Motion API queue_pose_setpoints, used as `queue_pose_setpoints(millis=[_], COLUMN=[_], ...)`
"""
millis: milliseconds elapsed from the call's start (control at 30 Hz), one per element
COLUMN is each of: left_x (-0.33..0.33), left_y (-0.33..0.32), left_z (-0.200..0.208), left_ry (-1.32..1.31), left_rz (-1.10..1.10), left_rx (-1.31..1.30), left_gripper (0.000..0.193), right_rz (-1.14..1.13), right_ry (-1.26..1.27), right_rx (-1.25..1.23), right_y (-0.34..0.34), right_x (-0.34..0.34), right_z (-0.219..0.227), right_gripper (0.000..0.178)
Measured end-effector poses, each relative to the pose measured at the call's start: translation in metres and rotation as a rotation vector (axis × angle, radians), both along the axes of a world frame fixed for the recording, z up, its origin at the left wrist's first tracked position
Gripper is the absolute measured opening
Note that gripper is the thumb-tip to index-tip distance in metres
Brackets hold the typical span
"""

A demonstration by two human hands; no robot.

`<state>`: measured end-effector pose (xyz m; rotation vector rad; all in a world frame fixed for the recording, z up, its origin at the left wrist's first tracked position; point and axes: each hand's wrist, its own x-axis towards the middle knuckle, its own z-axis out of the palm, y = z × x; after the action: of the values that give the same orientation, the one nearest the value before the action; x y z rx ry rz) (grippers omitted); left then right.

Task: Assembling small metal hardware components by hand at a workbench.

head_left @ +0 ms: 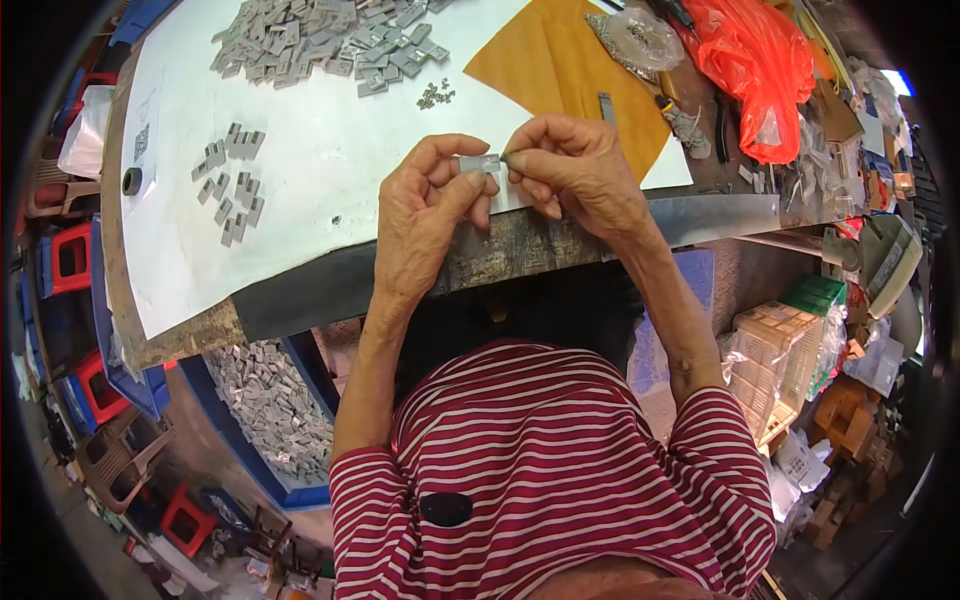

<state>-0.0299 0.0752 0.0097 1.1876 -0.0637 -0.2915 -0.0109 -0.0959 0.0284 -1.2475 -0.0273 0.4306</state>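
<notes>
Over the front edge of the table, my left hand (415, 215) pinches a small grey rectangular metal piece (481, 163) between thumb and fingers. My right hand (585, 170) is closed at the right end of that piece, thumb against forefinger; whatever sits in its fingertips is too small to make out. Beyond the hands lies a little cluster of tiny dark metal parts (436, 95). A large heap of similar grey metal pieces (300, 40) spreads at the far side. Several more pieces (238, 183) lie in a loose group to the left.
White sheeting (290, 130) covers the table, with brown card (540, 60) at right. A red plastic bag (750, 70), pliers (721, 128) and a clear bag of small parts (635, 40) lie right. Below left stands a blue bin (240, 440) full of metal pieces.
</notes>
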Motion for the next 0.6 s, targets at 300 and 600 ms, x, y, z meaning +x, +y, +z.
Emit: queue_pose_setpoints(millis=[300, 600], left_x=[-0.0012, -0.002], left_y=[-0.0005, -0.0006], left_z=[0.0012, -0.0003], left_ry=[-0.001, -0.005], left_rz=[0.001, -0.038], left_rx=[0.031, 0.09], left_gripper=[0.018, 0.02], right_rz=[-0.002, 0.08], right_ry=[-0.032, -0.044], right_rx=[-0.013, -0.141], right_y=[-0.0019, -0.0055], right_x=[-0.0008, 0.0012], right_z=[-0.0053, -0.0078], right_gripper=[0.01, 0.015])
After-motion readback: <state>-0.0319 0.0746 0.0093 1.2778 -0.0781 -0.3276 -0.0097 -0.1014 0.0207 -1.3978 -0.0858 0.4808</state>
